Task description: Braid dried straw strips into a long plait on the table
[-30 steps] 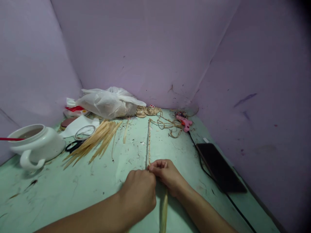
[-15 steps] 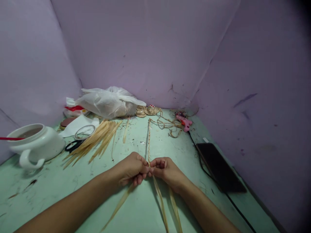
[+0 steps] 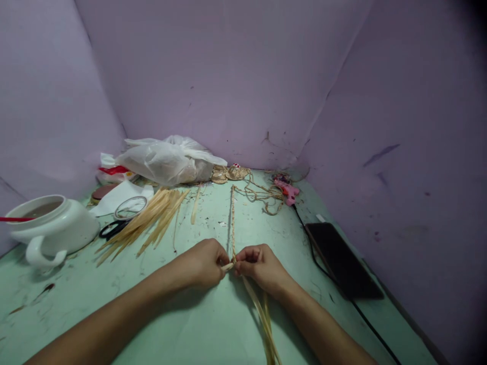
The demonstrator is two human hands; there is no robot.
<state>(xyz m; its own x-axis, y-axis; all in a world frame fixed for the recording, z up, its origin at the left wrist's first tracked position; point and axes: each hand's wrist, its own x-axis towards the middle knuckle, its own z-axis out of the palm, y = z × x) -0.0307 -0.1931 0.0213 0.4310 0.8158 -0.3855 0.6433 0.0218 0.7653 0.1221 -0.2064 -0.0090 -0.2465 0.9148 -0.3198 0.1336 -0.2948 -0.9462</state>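
Note:
A thin straw-coloured braid (image 3: 233, 218) runs from the back of the table straight toward me. My right hand (image 3: 258, 266) pinches its near end between thumb and fingers. Loose flat strands (image 3: 262, 317) hang from under the right hand toward the front edge. Just left of the braid, my left hand (image 3: 207, 263) is closed on one pale strand (image 3: 227, 266), whose short visible piece reaches across to the braid's end. The rest of that strand is hidden by the left hand.
On the left are a white pot (image 3: 57, 228), black-handled scissors (image 3: 113, 230), a tape ring (image 3: 130, 208) and a pile of dry strips (image 3: 148, 220). Behind lies a white plastic bag (image 3: 171, 159). A pink glue gun (image 3: 287, 192), its black cord (image 3: 314, 256) and a phone (image 3: 342, 261) are right.
My left hand has turned over and drawn slightly away from the braid with a strand. The strand that trailed down at left no longer shows there; the strands at right lie closer together.

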